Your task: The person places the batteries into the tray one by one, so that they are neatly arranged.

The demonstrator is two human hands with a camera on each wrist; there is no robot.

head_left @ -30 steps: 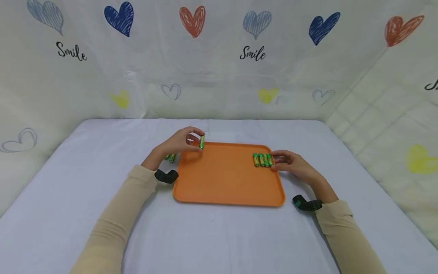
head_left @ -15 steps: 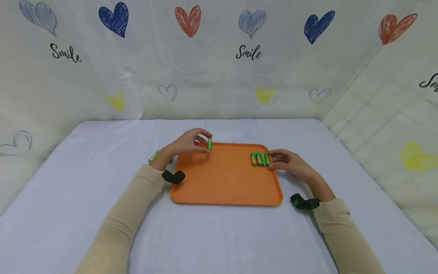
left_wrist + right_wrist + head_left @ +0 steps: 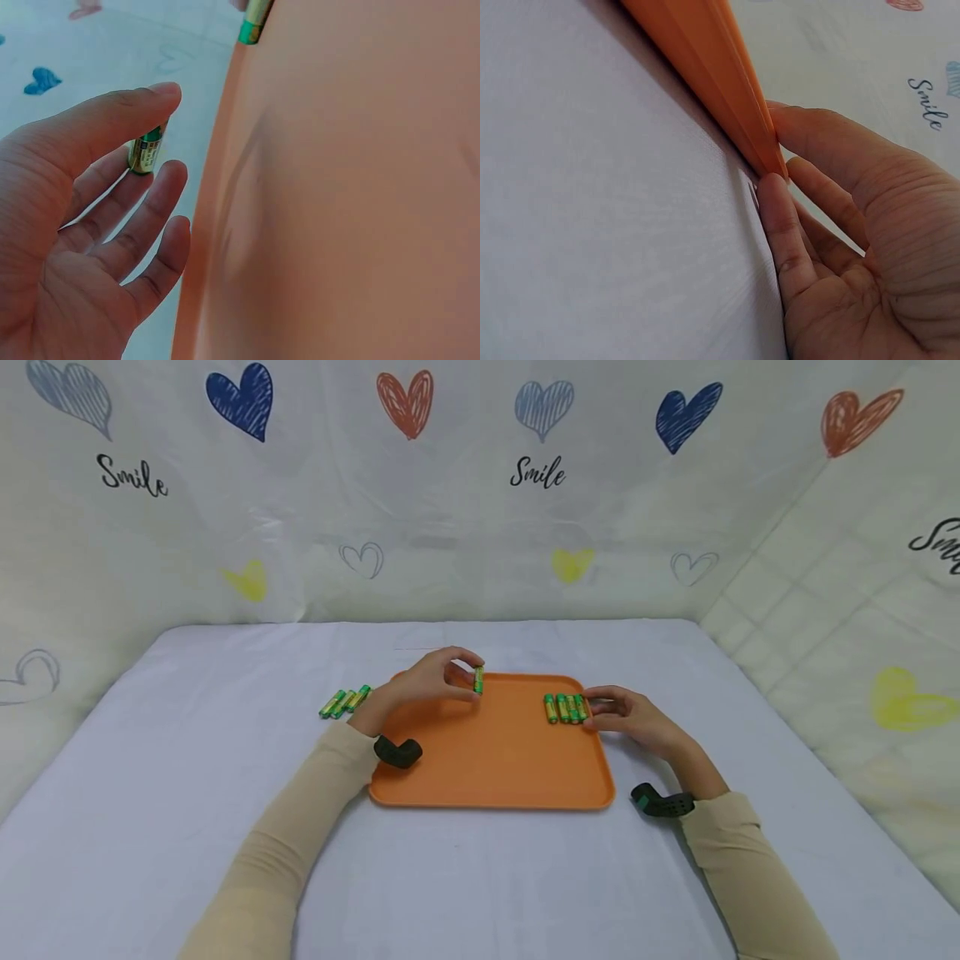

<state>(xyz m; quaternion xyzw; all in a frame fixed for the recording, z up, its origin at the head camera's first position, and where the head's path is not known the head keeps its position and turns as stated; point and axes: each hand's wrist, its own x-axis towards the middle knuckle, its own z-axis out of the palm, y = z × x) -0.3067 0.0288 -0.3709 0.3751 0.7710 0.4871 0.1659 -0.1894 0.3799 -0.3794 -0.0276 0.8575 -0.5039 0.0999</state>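
Note:
My left hand (image 3: 437, 678) holds a green and gold battery (image 3: 478, 680) upright above the orange tray (image 3: 495, 777), pinched between thumb and fingertips. In the left wrist view that battery (image 3: 145, 152) shows under the thumb; the other fingers spread loosely below. A row of several similar batteries (image 3: 563, 708) lies side by side at the tray's right end. Around the two ends of the row's rightmost battery (image 3: 581, 707) are the thumb and fingertips of my right hand (image 3: 630, 714). In the right wrist view the tray rim hides the batteries, and the thumb (image 3: 810, 131) touches that rim.
Several more batteries (image 3: 343, 702) lie slanted on the white cloth (image 3: 465, 893) left of the tray, partly behind my left wrist. A pale backdrop (image 3: 465, 485) with hearts stands behind the table. Each wrist carries a black camera band (image 3: 397, 752).
My left hand has moved rightward over the tray with its battery, uncovering the batteries on the cloth. The right hand stays at the row; the head view has shifted slightly.

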